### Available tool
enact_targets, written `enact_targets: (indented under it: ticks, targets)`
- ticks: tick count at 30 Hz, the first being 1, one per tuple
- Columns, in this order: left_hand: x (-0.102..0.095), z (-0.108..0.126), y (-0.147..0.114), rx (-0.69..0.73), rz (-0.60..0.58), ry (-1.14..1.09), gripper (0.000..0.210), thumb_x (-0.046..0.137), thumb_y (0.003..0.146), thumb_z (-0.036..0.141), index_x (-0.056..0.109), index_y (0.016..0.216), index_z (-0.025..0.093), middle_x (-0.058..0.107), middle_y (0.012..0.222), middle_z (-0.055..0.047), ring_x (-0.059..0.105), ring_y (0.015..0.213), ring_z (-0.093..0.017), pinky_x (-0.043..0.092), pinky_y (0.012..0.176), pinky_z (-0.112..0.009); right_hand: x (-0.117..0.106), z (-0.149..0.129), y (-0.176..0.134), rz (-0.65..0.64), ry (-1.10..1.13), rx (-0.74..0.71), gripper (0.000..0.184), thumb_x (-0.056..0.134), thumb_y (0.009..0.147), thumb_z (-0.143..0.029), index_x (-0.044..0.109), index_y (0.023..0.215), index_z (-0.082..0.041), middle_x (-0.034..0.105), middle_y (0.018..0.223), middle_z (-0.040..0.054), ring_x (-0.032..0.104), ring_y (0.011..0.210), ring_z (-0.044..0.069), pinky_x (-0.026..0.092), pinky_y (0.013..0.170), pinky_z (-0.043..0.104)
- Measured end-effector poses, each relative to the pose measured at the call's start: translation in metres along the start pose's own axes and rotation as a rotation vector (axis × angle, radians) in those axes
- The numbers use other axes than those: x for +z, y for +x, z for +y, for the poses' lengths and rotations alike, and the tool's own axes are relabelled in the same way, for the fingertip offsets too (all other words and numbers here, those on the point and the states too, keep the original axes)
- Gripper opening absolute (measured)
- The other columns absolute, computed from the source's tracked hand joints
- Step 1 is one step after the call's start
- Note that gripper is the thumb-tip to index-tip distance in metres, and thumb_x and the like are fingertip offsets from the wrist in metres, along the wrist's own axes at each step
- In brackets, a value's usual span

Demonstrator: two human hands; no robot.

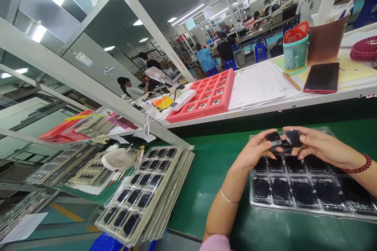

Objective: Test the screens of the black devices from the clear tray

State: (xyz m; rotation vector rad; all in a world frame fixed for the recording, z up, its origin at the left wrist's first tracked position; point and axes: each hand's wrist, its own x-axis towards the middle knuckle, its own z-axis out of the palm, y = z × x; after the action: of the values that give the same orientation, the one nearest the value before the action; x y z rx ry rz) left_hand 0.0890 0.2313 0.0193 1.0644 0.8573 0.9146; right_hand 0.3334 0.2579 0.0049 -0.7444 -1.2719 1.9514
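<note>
Head view: the left hand (253, 148) pinches one glossy black rounded-square piece (273, 138) and the right hand (322, 145) a matching piece (293, 138), over a clear plastic tray (294, 208) of seemingly similar pieces (304, 192), green tabletop (216, 164) stretching from its left edge to stacked, filled beige trays (173, 188).

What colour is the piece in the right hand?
The piece in the right hand is black with glossy reflections; head view.
</note>
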Motion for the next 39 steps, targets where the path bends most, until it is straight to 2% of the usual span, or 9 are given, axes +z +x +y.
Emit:
enact_targets:
  ticks: [4,8,10,15,18,22,29,35,39]
  targets:
    - [0.003,-0.003,0.0,0.045,0.076,0.134,0.057,0.07,0.077,0.017,0.06,0.133,0.018,0.071,0.114,-0.011,0.072,0.091,-0.02,0.053,0.067,-0.024,0.0,0.006,0.003,0.029,-0.136,-0.042,0.057,0.074,0.091,-0.047,0.059,0.143,-0.027,0.075,0.117,0.0085,0.075,0.097,0.026,0.065,0.079,0.033]
    - [0.006,-0.004,0.0,0.039,0.086,0.172,0.055,0.065,0.073,0.011,0.06,0.127,0.016,0.07,0.117,-0.011,0.071,0.088,-0.019,0.05,0.065,-0.023,0.006,0.005,0.005,0.059,-0.308,-0.117,0.048,0.074,0.088,-0.038,0.063,0.132,-0.023,0.076,0.091,0.0051,0.074,0.079,0.024,0.064,0.072,0.037]
    - [0.008,-0.004,0.0,0.029,0.089,0.184,0.053,0.064,0.073,0.011,0.06,0.126,0.016,0.07,0.113,-0.011,0.071,0.086,-0.018,0.05,0.064,-0.023,0.008,0.004,0.006,0.055,-0.347,-0.145,0.043,0.072,0.087,-0.036,0.063,0.126,-0.022,0.074,0.084,0.0038,0.072,0.075,0.023,0.063,0.068,0.036]
    - [0.01,-0.004,-0.001,0.015,0.08,0.207,0.05,0.069,0.076,0.019,0.06,0.126,0.015,0.07,0.11,-0.011,0.072,0.084,-0.019,0.05,0.064,-0.023,0.006,0.008,0.007,0.045,-0.368,-0.175,0.039,0.071,0.088,-0.033,0.065,0.125,-0.023,0.074,0.092,0.0046,0.07,0.075,0.022,0.062,0.064,0.034]
    - [0.011,-0.003,-0.001,0.025,0.068,0.23,0.047,0.072,0.081,0.032,0.062,0.124,0.014,0.071,0.109,-0.012,0.071,0.079,-0.018,0.049,0.062,-0.023,0.004,0.008,0.006,0.036,-0.374,-0.19,0.036,0.07,0.092,-0.04,0.067,0.123,-0.022,0.073,0.085,0.0039,0.07,0.072,0.021,0.06,0.062,0.033]
    - [0.013,-0.002,-0.003,0.035,0.073,0.247,0.038,0.066,0.088,0.042,0.068,0.113,0.014,0.073,0.091,-0.008,0.071,0.07,-0.016,0.045,0.057,-0.021,0.006,0.006,0.004,0.023,-0.368,-0.199,0.035,0.065,0.096,-0.052,0.073,0.11,-0.022,0.073,0.085,0.0041,0.066,0.061,0.017,0.059,0.059,0.032]
    - [0.016,-0.003,-0.004,0.03,0.071,0.214,0.048,0.077,0.075,0.021,0.064,0.121,0.015,0.072,0.1,-0.008,0.07,0.076,-0.015,0.047,0.06,-0.02,0.009,0.004,0.003,0.068,-0.418,-0.197,0.038,0.076,0.089,-0.046,0.07,0.12,-0.024,0.073,0.095,0.0052,0.066,0.065,0.017,0.061,0.06,0.032]
    - [0.017,-0.008,0.0,0.032,0.109,0.254,0.034,0.069,0.081,0.022,0.067,0.113,0.013,0.072,0.094,-0.007,0.067,0.065,-0.011,0.042,0.055,-0.019,0.01,0.007,0.002,0.048,-0.427,-0.19,0.036,0.072,0.092,-0.047,0.07,0.118,-0.023,0.07,0.084,0.0034,0.065,0.062,0.018,0.061,0.059,0.033]
    - [0.018,-0.008,0.0,0.047,0.112,0.238,0.034,0.072,0.08,0.025,0.067,0.111,0.013,0.072,0.094,-0.007,0.067,0.066,-0.012,0.047,0.059,-0.021,0.011,0.006,0.002,0.045,-0.421,-0.19,0.038,0.073,0.091,-0.049,0.07,0.118,-0.023,0.07,0.085,0.004,0.065,0.061,0.018,0.061,0.059,0.033]
